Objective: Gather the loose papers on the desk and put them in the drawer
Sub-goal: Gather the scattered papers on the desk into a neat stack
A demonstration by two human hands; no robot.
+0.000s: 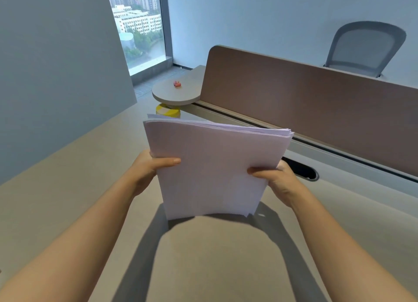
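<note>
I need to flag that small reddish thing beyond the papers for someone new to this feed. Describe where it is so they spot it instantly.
Start at the long brown divider panel across the desk's far side. At its left end sits a round grey side table, near the window. The small red-orange object lies on that tabletop, the only thing there and the only red in view; it is too small to identify.

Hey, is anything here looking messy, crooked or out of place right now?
Only slightly: the paper stack, held upright on the desk by the left hand and right hand, is not squared up. Sheet edges fan out unevenly at its top right corner, and one sheet pokes out at the top left. Nothing looks spilled or damaged.
</note>
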